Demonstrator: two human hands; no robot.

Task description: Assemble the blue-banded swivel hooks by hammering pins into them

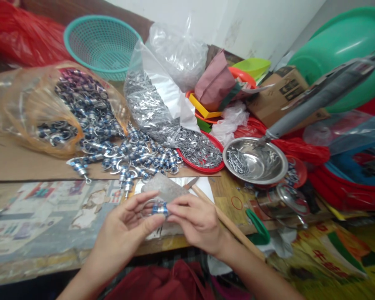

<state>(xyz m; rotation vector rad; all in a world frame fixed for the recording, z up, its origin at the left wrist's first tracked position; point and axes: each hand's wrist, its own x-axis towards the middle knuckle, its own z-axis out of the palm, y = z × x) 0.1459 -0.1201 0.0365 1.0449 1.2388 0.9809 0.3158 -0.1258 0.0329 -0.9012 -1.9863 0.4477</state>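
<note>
In front of me, my left hand (pixel 134 223) has its fingers closed round a small blue-and-silver metal hook fitting (pixel 159 208), its curved silver hook toward the palm. My right hand (pixel 196 218) pinches the fitting's right end between thumb and fingertips; any tiny part there is hidden. Just behind the hands lies a grey stone-like block (pixel 164 186) on white paper. A knife blade (pixel 191 183) shows beside it, and a wooden stick (pixel 228 223) runs under my right wrist. Similar blue-and-silver fittings (pixel 137 156) are heaped on the cardboard behind.
A plastic bag (pixel 18 106) spills fittings at left. Beyond stand a green basket (pixel 103 46) and a bag of metal clips (pixel 146 98). A red tray (pixel 218 166) of clips adjoins a steel bowl (pixel 268 177) holding pins. A grey tool (pixel 318 100) slants over the bowl.
</note>
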